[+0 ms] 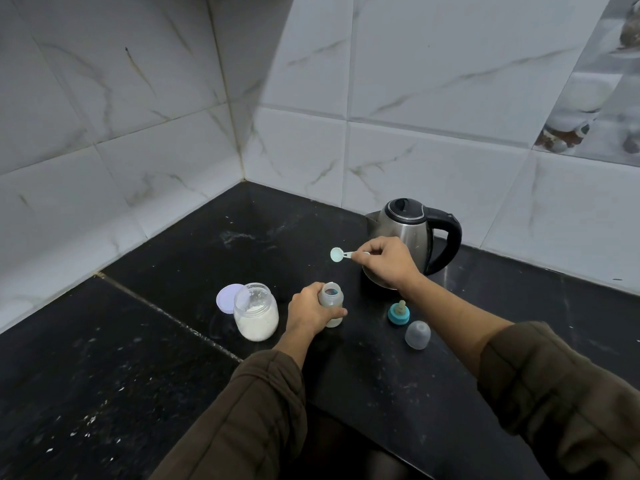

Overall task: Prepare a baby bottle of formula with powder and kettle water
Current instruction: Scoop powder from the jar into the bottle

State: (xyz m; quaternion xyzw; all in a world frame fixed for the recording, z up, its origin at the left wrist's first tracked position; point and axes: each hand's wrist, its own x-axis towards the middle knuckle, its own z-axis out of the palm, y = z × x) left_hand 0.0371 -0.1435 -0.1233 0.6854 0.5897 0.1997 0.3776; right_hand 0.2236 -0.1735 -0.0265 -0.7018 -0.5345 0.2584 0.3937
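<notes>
1. Translucent plastic baby bottle [331,298] stood uncapped on black counter [173,341], fingers of left hand [311,311] wrapped round it.
2. Fingers of right hand [386,261] pinched pale green scoop [336,254] beyond bottle's narrow mouth; an off-centre tip would likely spill.

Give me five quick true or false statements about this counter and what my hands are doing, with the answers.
1. The left hand grips the baby bottle, which stands upright on the counter. True.
2. The right hand holds the kettle by its handle. False: it pinches a small scoop in front of the kettle.
3. The powder jar is open, and its lid lies beside it. True.
4. The teat ring is screwed onto the bottle. False: it sits on the counter to the right of the open bottle.
5. The clear cap lies left of the jar. False: it lies by the teat ring, right of the bottle.
</notes>
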